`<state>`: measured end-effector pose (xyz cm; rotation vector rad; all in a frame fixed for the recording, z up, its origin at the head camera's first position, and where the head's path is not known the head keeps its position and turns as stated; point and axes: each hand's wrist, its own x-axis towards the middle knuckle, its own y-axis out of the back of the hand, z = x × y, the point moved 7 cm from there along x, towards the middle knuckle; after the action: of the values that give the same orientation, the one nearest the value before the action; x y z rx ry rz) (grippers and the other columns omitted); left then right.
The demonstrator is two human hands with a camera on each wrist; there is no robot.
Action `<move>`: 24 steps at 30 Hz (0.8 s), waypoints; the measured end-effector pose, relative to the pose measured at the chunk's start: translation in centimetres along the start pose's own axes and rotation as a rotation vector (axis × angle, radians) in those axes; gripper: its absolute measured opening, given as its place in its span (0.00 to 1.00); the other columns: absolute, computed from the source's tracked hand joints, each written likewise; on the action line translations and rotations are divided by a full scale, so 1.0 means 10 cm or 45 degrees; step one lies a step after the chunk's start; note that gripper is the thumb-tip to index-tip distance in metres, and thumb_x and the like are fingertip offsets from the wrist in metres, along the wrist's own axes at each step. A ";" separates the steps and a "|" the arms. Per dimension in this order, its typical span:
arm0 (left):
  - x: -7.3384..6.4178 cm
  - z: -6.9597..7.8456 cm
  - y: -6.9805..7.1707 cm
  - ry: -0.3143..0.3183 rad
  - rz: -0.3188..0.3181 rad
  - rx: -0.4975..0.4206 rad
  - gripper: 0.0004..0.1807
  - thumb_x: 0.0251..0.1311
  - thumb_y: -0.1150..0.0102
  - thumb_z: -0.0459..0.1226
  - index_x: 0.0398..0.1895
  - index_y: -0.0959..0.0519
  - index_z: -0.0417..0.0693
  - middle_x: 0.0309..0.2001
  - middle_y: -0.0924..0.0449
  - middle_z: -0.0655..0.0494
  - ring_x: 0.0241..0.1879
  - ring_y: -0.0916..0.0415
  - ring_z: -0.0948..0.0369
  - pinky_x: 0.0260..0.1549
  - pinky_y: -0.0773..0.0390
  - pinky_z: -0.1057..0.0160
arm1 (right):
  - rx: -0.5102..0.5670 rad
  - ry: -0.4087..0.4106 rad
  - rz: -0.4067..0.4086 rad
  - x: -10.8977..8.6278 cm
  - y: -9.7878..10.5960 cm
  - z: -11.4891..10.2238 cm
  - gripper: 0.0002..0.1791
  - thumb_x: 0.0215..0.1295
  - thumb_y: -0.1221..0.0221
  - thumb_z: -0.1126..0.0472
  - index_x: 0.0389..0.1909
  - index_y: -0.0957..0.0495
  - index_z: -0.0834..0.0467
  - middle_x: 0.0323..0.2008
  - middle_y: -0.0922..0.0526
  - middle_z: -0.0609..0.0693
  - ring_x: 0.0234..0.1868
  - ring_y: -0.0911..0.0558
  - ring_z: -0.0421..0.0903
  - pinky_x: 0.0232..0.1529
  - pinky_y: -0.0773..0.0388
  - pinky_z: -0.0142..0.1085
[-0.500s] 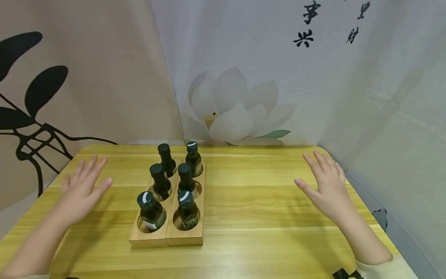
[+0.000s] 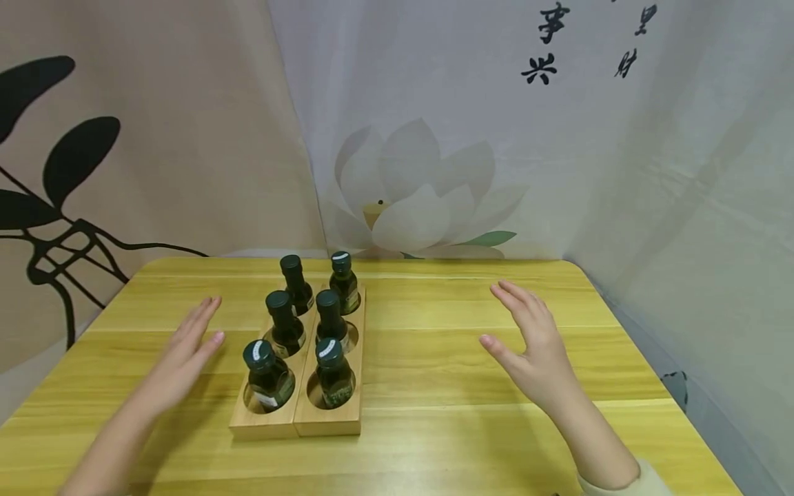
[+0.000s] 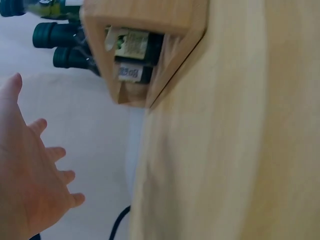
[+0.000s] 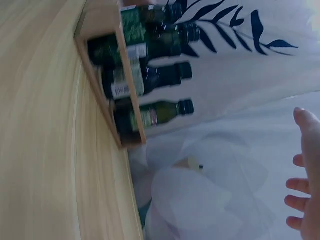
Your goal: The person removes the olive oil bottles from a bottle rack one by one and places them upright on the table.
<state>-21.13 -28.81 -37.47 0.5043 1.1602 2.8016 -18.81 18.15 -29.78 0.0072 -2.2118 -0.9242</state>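
Two wooden bottle racks (image 2: pixel 361 413) stand side by side left of the table's middle, holding several small dark green bottles (image 2: pixel 336 382) with dark caps, upright in round holes. In the left wrist view the rack (image 3: pixel 145 15) shows open sides with labelled bottles inside. My left hand (image 2: pixel 176 365) hovers left of the racks, fingers extended and touching nothing. Well to the right of them, my right hand (image 2: pixel 535 351) is held above the table, its fingers straight and thumb apart. Neither hand holds anything. The right wrist view catches part of the right hand (image 4: pixel 311 175) at its edge.
The wooden table (image 2: pixel 434 455) has light yellow grain. Behind it hangs a pale cloth (image 2: pixel 434 83) printed with a lotus, dark leaves and characters. A dark cable (image 3: pixel 119 222) curves beside the table edge in the left wrist view.
Both hands have moved inward, the left one rightward toward the racks and the right one leftward. Their fingers are less spread now. Bottles and racks have stayed put.
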 end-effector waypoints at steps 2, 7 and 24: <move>-0.02 -0.02 -0.07 0.017 -0.022 -0.071 0.32 0.75 0.63 0.41 0.77 0.60 0.55 0.75 0.68 0.40 0.69 0.71 0.33 0.54 0.69 0.23 | 0.061 0.014 0.000 0.00 -0.05 -0.07 0.37 0.56 0.34 0.63 0.68 0.35 0.54 0.66 0.35 0.51 0.65 0.38 0.55 0.58 0.39 0.61; -0.09 -0.08 -0.22 0.058 -0.073 -0.270 0.31 0.76 0.65 0.40 0.77 0.61 0.59 0.75 0.68 0.43 0.69 0.70 0.33 0.54 0.69 0.24 | 0.194 0.028 -0.015 0.01 -0.19 -0.23 0.36 0.56 0.34 0.66 0.67 0.33 0.54 0.66 0.34 0.49 0.66 0.37 0.51 0.60 0.36 0.53; -0.15 -0.25 -0.55 0.024 -0.171 -0.457 0.31 0.75 0.61 0.36 0.77 0.55 0.47 0.72 0.52 0.37 0.63 0.50 0.79 0.50 0.44 0.84 | 0.493 0.047 -0.103 0.14 -0.65 -0.64 0.30 0.58 0.33 0.65 0.62 0.28 0.53 0.60 0.29 0.46 0.62 0.31 0.48 0.60 0.33 0.49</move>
<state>-20.90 -26.86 -43.32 0.3549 0.6397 2.8080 -17.51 9.07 -29.89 0.2936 -2.3356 -0.5199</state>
